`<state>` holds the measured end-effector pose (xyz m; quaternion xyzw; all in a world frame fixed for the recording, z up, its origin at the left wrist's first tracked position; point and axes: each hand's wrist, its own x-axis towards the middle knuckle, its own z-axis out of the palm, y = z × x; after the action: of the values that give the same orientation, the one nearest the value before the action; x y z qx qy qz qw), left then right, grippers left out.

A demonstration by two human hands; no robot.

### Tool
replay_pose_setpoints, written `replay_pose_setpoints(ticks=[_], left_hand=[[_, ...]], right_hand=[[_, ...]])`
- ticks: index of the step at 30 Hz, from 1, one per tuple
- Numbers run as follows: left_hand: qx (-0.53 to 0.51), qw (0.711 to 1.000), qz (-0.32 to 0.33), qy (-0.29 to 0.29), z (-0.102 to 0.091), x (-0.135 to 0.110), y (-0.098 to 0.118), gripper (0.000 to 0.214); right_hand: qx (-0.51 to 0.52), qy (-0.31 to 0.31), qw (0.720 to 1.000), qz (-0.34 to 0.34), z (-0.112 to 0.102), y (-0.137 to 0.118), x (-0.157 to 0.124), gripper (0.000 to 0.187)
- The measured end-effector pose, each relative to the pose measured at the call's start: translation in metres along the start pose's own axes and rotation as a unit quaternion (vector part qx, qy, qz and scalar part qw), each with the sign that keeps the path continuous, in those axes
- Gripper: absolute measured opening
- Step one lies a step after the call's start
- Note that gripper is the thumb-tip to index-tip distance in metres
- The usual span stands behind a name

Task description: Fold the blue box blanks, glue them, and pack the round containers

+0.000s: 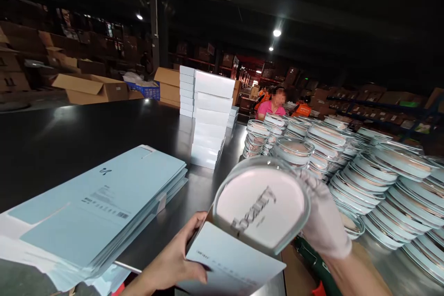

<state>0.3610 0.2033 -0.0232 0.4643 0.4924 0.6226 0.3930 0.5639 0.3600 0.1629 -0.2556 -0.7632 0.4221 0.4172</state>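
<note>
My bare left hand (173, 259) is closed around a pale blue carton (236, 263), thumb on its near face. In my white-gloved right hand (321, 215) is a round clear case (262, 201) with a white disc inside that bears dark lettering. The lower edge of the case is at the carton's upper opening; how far in it reaches is hidden. My right fingertips are partly behind the case's rim. To the left lies a pile of flattened pale blue cartons (104, 194) with printed text.
Stacks of similar round cases (367, 180) crowd the right of the dark table (86, 129). Stacked white boxes (211, 115) stand mid-table. Open brown boxes (100, 90) and a blue crate (144, 91) are beyond the table. A person in pink (272, 107) is farther back.
</note>
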Motion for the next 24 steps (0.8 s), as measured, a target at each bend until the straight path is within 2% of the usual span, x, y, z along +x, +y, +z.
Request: replay_pose_setpoints(ticks=[3,6,8,9,11,13,15,16,18,21,23,24], left_hand=[[-0.025,0.998,-0.006,0.055,0.009,-0.01,-0.012,0.101],[-0.038,0.996,-0.028,0.075,0.013,-0.019,-0.028,0.112],[-0.036,0.995,-0.028,0.087,0.012,-0.024,-0.038,0.12],[-0.031,0.995,-0.002,0.099,0.012,-0.026,-0.042,0.121],[0.009,0.988,0.095,0.119,0.012,-0.03,-0.044,0.113],[0.067,0.971,0.191,0.13,0.018,-0.033,-0.039,0.091],[0.111,0.958,0.216,0.153,0.027,-0.034,-0.029,0.063],[0.125,0.956,0.198,0.176,0.032,-0.033,-0.023,0.052],[0.135,0.949,0.161,0.236,0.042,-0.031,-0.011,0.038],[0.106,0.937,0.131,0.304,0.051,-0.029,0.002,0.012],[0.109,0.944,0.083,0.301,0.05,-0.031,0.007,0.016],[0.126,0.95,0.044,0.281,0.046,-0.033,0.009,0.019]], right_hand=[[0.01,0.028,0.999,-0.02,0.008,0.029,-0.042,0.032],[0.091,0.083,0.991,-0.053,0.024,0.069,-0.081,0.031],[0.155,0.064,0.985,-0.043,0.04,0.094,-0.099,0.04],[0.174,0.038,0.983,-0.033,0.049,0.103,-0.106,0.05],[0.196,-0.009,0.98,-0.013,0.065,0.115,-0.117,0.069],[0.192,-0.02,0.981,0.014,0.075,0.117,-0.124,0.065],[0.14,0.003,0.989,0.056,0.081,0.112,-0.129,0.051],[0.097,0.023,0.992,0.072,0.084,0.108,-0.131,0.049],[0.017,0.067,0.991,0.114,0.092,0.096,-0.134,0.055],[0.006,0.105,0.982,0.156,0.106,0.081,-0.138,0.067],[0.025,0.09,0.983,0.155,0.103,0.08,-0.14,0.07],[0.016,0.075,0.987,0.141,0.094,0.083,-0.141,0.07]])
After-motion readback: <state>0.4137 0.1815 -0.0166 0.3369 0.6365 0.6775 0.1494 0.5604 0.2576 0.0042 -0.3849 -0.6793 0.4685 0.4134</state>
